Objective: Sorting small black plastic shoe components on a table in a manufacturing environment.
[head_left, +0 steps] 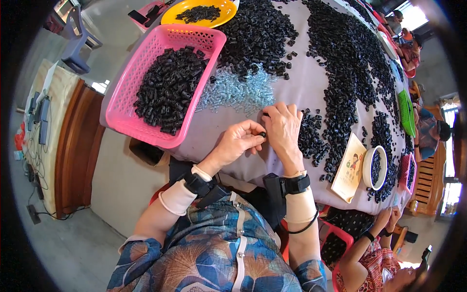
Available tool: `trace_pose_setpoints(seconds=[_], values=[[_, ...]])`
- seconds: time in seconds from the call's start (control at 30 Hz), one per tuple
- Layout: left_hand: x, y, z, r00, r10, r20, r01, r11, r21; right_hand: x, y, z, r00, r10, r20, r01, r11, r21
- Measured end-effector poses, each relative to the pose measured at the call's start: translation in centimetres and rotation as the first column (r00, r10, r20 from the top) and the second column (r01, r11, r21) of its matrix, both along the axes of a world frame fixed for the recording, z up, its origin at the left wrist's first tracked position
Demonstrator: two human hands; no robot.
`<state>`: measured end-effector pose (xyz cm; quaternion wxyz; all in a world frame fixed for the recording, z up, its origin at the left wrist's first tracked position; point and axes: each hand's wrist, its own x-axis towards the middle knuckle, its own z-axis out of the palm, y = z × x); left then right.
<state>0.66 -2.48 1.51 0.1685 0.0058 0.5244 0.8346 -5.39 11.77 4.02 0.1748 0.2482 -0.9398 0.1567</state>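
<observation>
My left hand (240, 139) is closed in a pinch on a small black plastic piece (262, 135), held between thumb and fingertips above the table's near edge. Close beside it, my right hand (283, 127) is bent with curled fingers; another small black part (265, 115) shows at its fingertips, mostly hidden. Just beyond both hands spreads a pile of shiny pale-blue springs (238, 90). A pink plastic basket (125, 100) full of black plastic pieces (170, 92) stands to the left. Right of my right hand lies a loose heap of small black parts (311, 134).
A large black heap (258, 31) and a yellow plate (168, 18) lie at the back. To the right are a printed booklet (349, 168), a white bowl (383, 168), a green basket (406, 113) and a small pink basket (412, 175). Other people sit around the table.
</observation>
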Motion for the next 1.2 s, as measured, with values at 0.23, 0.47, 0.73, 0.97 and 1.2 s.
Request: trace_pose_setpoints(seconds=[0.23, 0.47, 0.73, 0.97, 1.2], values=[[0.1, 0.4, -0.3, 0.999, 0.033, -0.013, -0.033, 0.999, -0.007, 0.5, 0.4, 0.7, 0.999, -0.012, -0.050, 0.004, 0.988, -0.155], [0.0, 0.3, -0.8, 0.995, 0.083, 0.055, -0.085, 0.995, 0.043, 4.0, 1.1, 1.2, 0.853, 0.124, 0.507, 0.321, 0.641, -0.697], [0.1, 0.5, -0.4, 0.995, 0.091, 0.052, -0.091, 0.996, -0.001, 5.5, 0.8, 0.7, 0.793, 0.189, 0.579, 0.398, 0.558, -0.728], [0.1, 0.8, 0.1, 0.991, 0.106, 0.077, -0.104, 0.994, -0.033, 5.9, 1.1, -0.3, 0.783, 0.231, 0.578, 0.389, 0.543, -0.744], [-0.2, 0.5, -0.4, 0.991, 0.096, 0.097, -0.096, 0.995, -0.006, 6.8, 0.5, -0.8, 0.754, 0.238, 0.613, 0.469, 0.459, -0.755]])
